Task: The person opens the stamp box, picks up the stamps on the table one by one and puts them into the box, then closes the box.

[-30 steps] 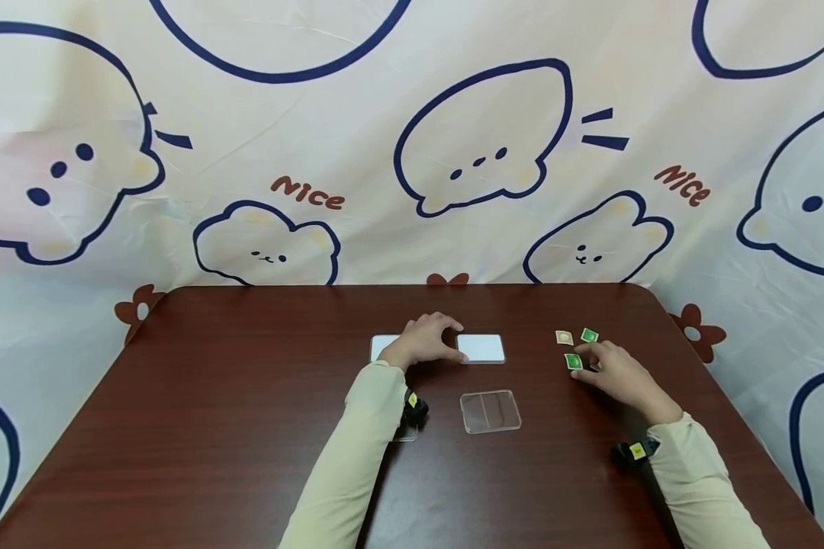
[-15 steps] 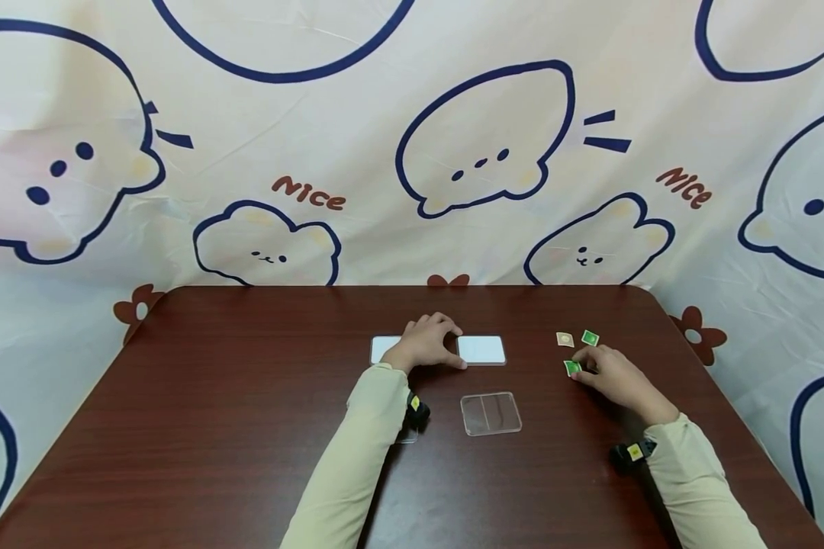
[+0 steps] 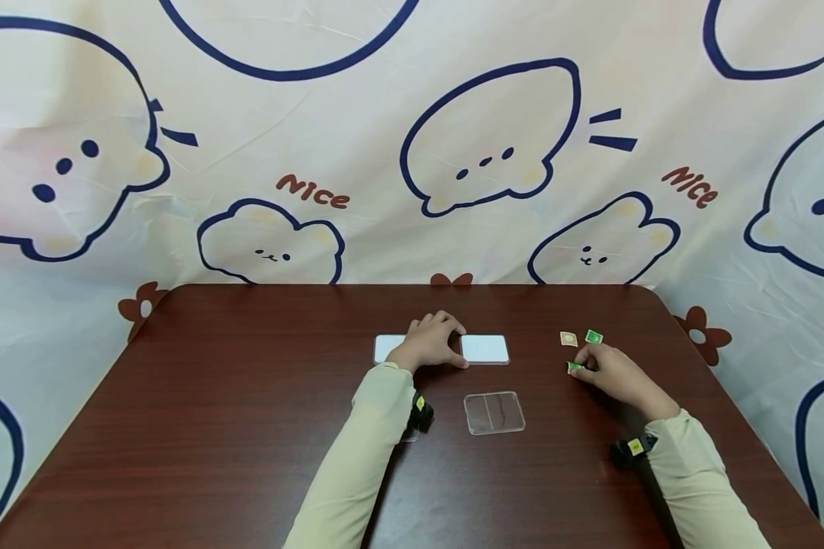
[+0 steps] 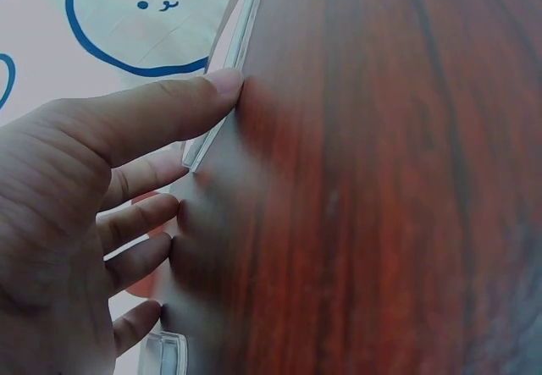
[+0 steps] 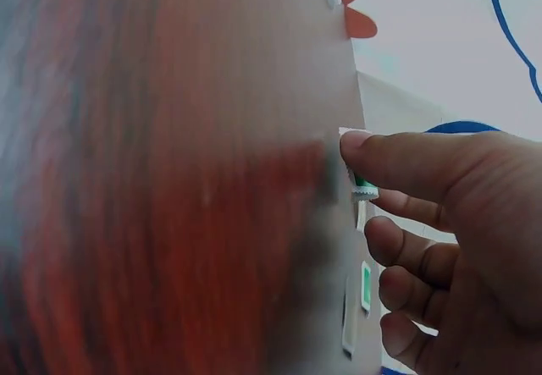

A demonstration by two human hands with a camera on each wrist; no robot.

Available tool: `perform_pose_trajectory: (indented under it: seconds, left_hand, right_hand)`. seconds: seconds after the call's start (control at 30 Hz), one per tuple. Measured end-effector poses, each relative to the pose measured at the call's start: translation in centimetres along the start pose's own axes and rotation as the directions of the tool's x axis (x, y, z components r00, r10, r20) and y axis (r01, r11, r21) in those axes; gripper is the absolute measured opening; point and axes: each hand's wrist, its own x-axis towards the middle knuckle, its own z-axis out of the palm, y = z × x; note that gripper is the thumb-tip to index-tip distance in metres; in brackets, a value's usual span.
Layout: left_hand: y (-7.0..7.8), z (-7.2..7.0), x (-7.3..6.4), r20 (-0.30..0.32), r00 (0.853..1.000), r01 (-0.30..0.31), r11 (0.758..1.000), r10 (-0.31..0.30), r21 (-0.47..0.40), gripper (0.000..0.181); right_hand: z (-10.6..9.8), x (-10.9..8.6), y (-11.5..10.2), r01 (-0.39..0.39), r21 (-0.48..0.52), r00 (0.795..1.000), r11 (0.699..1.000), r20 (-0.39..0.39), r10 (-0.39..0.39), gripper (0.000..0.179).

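Note:
My left hand (image 3: 429,341) grips the left end of a flat clear plastic case with a white top (image 3: 484,348), thumb at its near corner and index finger at the far one. The left wrist view shows the thumb on the edge of this case (image 4: 229,53), other fingers loosely bent. At the right, my right hand (image 3: 614,372) pinches a small green stamp with a white toothed border (image 3: 574,367) between thumb and index finger. The stamp (image 5: 364,190) is partly covered by the thumb. Just beyond lie a beige stamp (image 3: 568,338) and another green stamp (image 3: 593,337).
A second white-topped case (image 3: 387,347) lies left, partly behind the left hand. A clear plastic lid (image 3: 494,412) lies nearer on the brown table (image 3: 213,427). Another clear piece (image 3: 410,435) shows beside the left wrist, mostly hidden. A patterned cloth (image 3: 357,137) hangs behind.
My right hand has closed its thumb and index finger on the near green stamp, which has shifted slightly toward me and now tilts. The left hand stays at the case.

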Motion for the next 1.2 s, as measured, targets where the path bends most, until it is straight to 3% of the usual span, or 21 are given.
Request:
perform_pose_trajectory:
  seconds: [0.37, 0.9, 1.2]
  left_hand:
    - [-0.1, 0.1, -0.1, -0.001, 1.0, -0.006, 1.0, 0.006, 0.019, 0.06]
    - [0.0, -0.1, -0.1, -0.002, 1.0, -0.008, 0.999, 0.008, 0.042, 0.059]
    - [-0.1, 0.0, -0.2, 0.005, 1.0, -0.002, 0.999, 0.002, 0.045, 0.059]
  right_hand:
    - [0.1, 1.5, -2.3, 0.076, 0.012, 0.997, 0.997, -0.031, -0.075, 0.012]
    - [2.0, 5.1, -8.3, 0.122, 0.092, 0.992, 0.988, 0.018, -0.124, 0.014]
    - [3.6, 6.8, -10.2, 0.17, 0.078, 0.983, 0.982, 0.057, -0.175, 0.017]
